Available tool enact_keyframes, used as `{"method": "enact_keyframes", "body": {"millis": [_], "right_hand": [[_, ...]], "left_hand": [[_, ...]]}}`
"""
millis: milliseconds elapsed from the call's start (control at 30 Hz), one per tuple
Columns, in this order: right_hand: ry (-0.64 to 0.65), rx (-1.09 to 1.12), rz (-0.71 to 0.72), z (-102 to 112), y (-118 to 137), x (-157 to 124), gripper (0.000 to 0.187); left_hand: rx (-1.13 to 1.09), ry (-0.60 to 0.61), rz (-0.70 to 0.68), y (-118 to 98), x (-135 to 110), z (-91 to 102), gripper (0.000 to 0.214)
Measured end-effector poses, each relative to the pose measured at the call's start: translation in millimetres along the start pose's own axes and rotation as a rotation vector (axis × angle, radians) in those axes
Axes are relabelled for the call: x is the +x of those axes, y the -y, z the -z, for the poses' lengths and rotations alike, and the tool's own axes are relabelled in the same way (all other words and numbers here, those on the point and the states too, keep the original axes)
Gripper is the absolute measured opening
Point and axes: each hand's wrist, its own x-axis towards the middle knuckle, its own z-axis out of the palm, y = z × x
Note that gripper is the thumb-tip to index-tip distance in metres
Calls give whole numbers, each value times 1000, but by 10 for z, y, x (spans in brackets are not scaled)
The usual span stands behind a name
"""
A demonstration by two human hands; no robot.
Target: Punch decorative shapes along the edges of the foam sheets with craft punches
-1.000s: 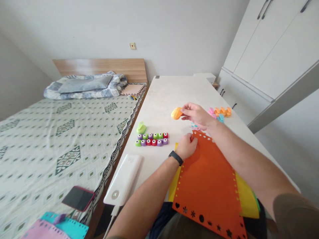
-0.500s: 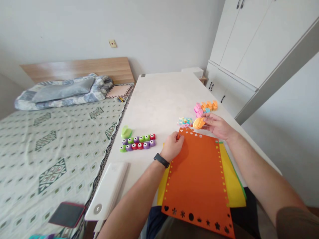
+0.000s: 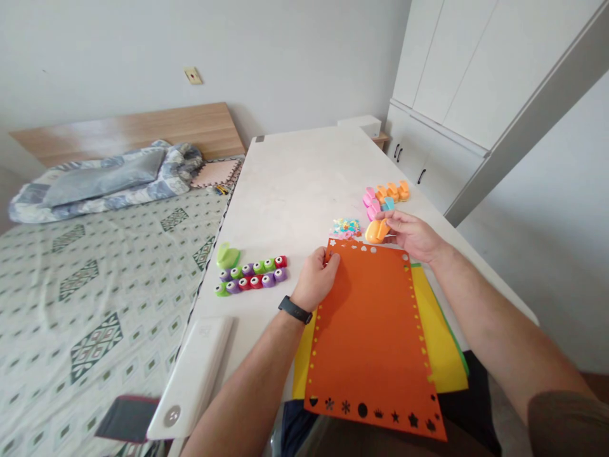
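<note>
An orange sheet of paper (image 3: 368, 330) with shapes punched along its edges lies before me, over yellow paper (image 3: 435, 336) and a green sheet. My left hand (image 3: 318, 277) pinches its upper left corner. In my right hand (image 3: 413, 235) is an orange craft punch (image 3: 377, 231), held by its side close to the sheet's top edge. Small coloured paper cutouts (image 3: 346, 227) lie in a pile just left of the punch. Beyond my right hand stand pink punches (image 3: 371, 202), a blue punch (image 3: 389, 203) and several orange punches (image 3: 392, 190).
Two rows of small coloured punches (image 3: 250, 276) and a larger green punch (image 3: 228, 255) sit on the left of the white table (image 3: 304, 171). Nearer me is a white flat device (image 3: 193, 374) at the table's edge. A bed (image 3: 118, 266) adjoins the left side.
The camera view has shifted slightly, so everything sits a little further left. The orange punch has turned a little in my right hand; my left hand still grips the orange sheet.
</note>
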Motion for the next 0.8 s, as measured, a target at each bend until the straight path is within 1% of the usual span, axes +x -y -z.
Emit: {"method": "enact_keyframes", "body": {"millis": [200,333,533,667,800], "right_hand": [[-30,-62,-22,50,-31,17,27],[-24,-104,-22,68,-74,26,27],[19,-221,-40,70,-113,19,30],[36,-310,-12,76,-112,16,31],[51,-384,10,45,-104,2,35]], "left_hand": [[-58,-60,26,-73,-3,34,29],[-47,-74,14,-61,14,47,29],[-12,-56,-2,12,57,50,29],[-22,-66,11,32,67,52,28],[-1,-55,-17,45,67,56,29]]}}
